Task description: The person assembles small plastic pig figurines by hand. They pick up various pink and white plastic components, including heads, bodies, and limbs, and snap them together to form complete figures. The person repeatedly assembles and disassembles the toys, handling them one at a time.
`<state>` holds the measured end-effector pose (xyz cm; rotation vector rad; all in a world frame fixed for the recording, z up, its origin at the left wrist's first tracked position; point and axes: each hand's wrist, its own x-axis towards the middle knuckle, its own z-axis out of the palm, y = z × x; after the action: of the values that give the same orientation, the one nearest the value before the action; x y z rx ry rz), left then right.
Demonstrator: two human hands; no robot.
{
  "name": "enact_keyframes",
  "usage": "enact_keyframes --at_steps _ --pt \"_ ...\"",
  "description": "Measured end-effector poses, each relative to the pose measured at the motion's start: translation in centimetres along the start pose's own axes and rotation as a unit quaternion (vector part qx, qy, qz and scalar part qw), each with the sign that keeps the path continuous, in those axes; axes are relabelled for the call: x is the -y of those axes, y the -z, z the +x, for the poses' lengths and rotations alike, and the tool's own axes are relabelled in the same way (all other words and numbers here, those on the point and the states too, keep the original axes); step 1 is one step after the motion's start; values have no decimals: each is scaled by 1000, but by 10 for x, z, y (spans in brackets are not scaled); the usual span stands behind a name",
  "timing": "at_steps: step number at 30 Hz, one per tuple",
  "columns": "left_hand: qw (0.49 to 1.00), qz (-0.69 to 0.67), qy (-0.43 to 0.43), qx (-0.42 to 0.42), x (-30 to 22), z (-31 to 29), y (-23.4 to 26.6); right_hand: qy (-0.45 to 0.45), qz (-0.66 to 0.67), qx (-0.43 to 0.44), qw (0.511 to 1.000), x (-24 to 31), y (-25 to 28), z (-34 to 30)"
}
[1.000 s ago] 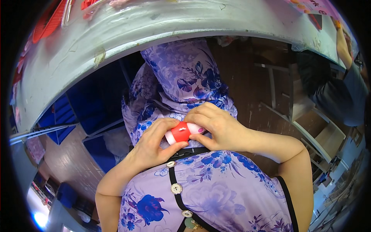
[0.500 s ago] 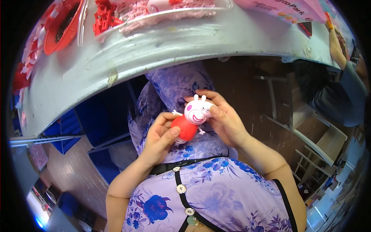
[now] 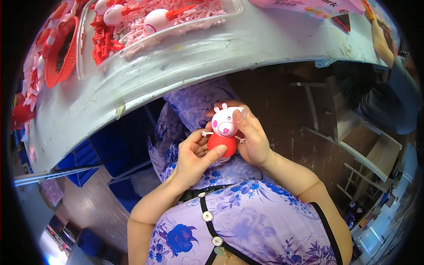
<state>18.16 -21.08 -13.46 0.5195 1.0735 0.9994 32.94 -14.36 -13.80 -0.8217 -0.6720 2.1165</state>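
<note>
Pig figurine [image 3: 220,141], white-headed and red-bodied, was held above the person's floral-clothed lap [image 3: 240,170], near the edge of the surface [image 3: 274,39]. The left hand [image 3: 193,159] was partly curled, its thumb against the red body, while the right hand [image 3: 253,138] gripped the head between thumb and fingers. A clear tray [image 3: 81,51] held pink plastic parts [image 3: 205,21] and red plastic parts [image 3: 104,42]

we hold a toy figure [image 3: 222,142] between our left hand [image 3: 193,157] and right hand [image 3: 254,140], over our lap [image 3: 198,96] and before a table [image 3: 265,44], where a tray [image 3: 241,9] of small parts [image 3: 104,39] lies between a basket [image 3: 55,80] at left and a bag [image 3: 304,6] at right; a chair [image 3: 371,154] stands to our right, near a co-worker [image 3: 384,106].
</note>
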Motion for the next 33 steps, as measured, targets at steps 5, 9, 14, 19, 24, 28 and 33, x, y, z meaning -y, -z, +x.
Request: enact_keyframes --at_steps 5,9,14,19,24,28,33 --pt "999 21 -39 8 2 2 -3 -8 -14 10 1000 2 3 1" --pt "998 27 -47 16 3 2 -2 -9 -20 17 1000 4 3 1" --pt "996 68 -46 40 1 -1 1 -1 -26 32 999 3 4 0" --pt "996 69 -33 35 1 -1 1 -16 -29 28 999 2 3 0" --pt "997 54 -29 43 -2 1 -1 -31 -5 7 999 5 1 0" --pt "998 -5 -14 68 -1 -1 -1 -27 6 12 1000 8 2 1" --pt "997 6 -12 72 2 -1 -2 -31 17 9 999 9 5 4"
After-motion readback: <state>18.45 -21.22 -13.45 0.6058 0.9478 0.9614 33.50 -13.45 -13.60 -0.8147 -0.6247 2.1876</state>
